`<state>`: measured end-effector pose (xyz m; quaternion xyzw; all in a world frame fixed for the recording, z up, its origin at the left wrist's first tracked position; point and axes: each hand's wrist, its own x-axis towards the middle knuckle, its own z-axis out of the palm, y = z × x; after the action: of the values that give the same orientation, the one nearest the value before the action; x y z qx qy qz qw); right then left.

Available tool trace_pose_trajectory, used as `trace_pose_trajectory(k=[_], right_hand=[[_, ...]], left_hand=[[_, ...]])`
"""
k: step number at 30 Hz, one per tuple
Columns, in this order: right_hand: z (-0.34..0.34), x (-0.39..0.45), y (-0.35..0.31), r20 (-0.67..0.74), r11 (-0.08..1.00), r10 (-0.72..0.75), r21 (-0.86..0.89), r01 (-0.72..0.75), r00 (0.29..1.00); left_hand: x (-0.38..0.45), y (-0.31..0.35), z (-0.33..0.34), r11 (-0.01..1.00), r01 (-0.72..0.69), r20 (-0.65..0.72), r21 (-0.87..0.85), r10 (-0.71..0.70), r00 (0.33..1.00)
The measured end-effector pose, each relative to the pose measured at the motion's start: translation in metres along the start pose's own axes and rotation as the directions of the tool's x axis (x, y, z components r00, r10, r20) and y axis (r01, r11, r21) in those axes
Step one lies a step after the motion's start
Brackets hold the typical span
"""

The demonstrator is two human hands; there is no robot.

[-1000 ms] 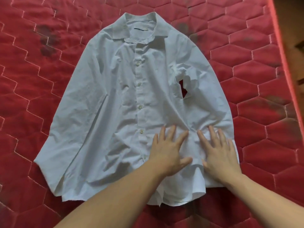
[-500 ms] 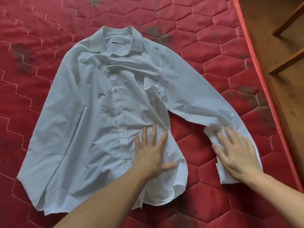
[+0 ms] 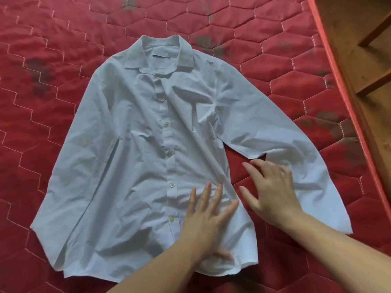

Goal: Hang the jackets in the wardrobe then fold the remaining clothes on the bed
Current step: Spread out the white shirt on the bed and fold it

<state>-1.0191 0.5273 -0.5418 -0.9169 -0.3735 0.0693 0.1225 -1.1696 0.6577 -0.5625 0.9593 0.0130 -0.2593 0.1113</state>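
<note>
A white button-up shirt point(image 3: 135, 157) lies face up on the red quilted mattress point(image 3: 42, 115), collar toward the far side. Its right sleeve point(image 3: 281, 140) is spread out toward the bed's right edge; its left sleeve lies along the body. My left hand point(image 3: 209, 223) presses flat, fingers spread, on the shirt's lower front near the hem. My right hand point(image 3: 270, 189) has its fingers straight and spread between the shirt body and the right sleeve, over the bare mattress and the sleeve's cuff end, holding nothing.
The mattress's right edge point(image 3: 338, 85) runs diagonally at the right, with wooden floor point(image 3: 359, 22) and dark wooden furniture legs point(image 3: 374, 28) beyond it. Dark stains mark the mattress above and to the left of the shirt.
The right sleeve, first lying against the body, was pulled out to the right. My right hand has since left the cuff and moved back left toward the shirt body. My left hand stays pressing.
</note>
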Motion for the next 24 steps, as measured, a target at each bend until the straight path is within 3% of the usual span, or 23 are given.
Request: trace_pose_trajectory(k=[2,4,5,8,11,13,15,17,18,19,21,22,24], right_hand=[[0.004,0.017,-0.023,0.137,0.985,0.129,0.100,-0.143,0.982],[0.010,0.035,-0.037,0.306,0.864,0.369,0.234,-0.445,0.877],[0.015,0.042,-0.040,0.347,0.818,0.424,0.249,-0.518,0.837],[0.025,0.059,-0.041,0.370,0.780,0.411,0.330,-0.531,0.833],[0.024,0.059,-0.026,0.384,0.732,0.361,0.447,-0.514,0.850],[0.017,0.052,-0.009,0.480,0.653,0.342,0.496,-0.572,0.807],[0.005,0.054,0.004,0.691,0.623,0.263,0.411,-0.665,0.673],[-0.009,0.072,0.007,0.812,0.733,0.238,0.209,-0.647,0.532],[-0.014,0.089,0.006,0.779,0.781,0.268,0.170,-0.601,0.567],[-0.017,0.108,0.003,0.675,0.814,0.311,0.174,-0.554,0.669],[-0.022,0.153,-0.009,0.333,0.859,0.372,0.231,-0.457,0.866],[-0.023,0.175,-0.016,0.172,0.879,0.371,0.253,-0.404,0.913],[-0.019,0.217,-0.031,-0.021,0.934,0.291,0.224,-0.279,0.956]], left_hand=[[0.001,-0.005,-0.005,1.000,-0.025,-0.052,0.012,0.025,0.998],[0.001,-0.013,-0.014,0.999,-0.041,-0.183,-0.010,0.038,0.982],[0.003,-0.018,-0.018,0.999,-0.033,-0.270,-0.033,0.023,0.963],[0.015,-0.046,-0.029,0.990,0.042,-0.437,-0.136,-0.098,0.894],[0.032,-0.080,-0.045,0.970,0.183,-0.362,-0.160,-0.230,0.903],[0.043,-0.105,-0.051,0.954,0.266,-0.262,-0.142,-0.295,0.919],[0.054,-0.127,-0.051,0.941,0.304,-0.218,-0.145,-0.330,0.918],[0.064,-0.143,-0.053,0.942,0.305,-0.224,-0.137,-0.329,0.917],[0.070,-0.150,-0.057,0.945,0.299,-0.240,-0.130,-0.323,0.915],[0.077,-0.155,-0.062,0.948,0.293,-0.265,-0.128,-0.317,0.911],[0.098,-0.166,-0.076,0.954,0.275,-0.314,-0.122,-0.300,0.901],[0.110,-0.172,-0.084,0.957,0.267,-0.330,-0.112,-0.290,0.898],[0.135,-0.184,-0.097,0.958,0.270,-0.336,-0.098,-0.287,0.897]])
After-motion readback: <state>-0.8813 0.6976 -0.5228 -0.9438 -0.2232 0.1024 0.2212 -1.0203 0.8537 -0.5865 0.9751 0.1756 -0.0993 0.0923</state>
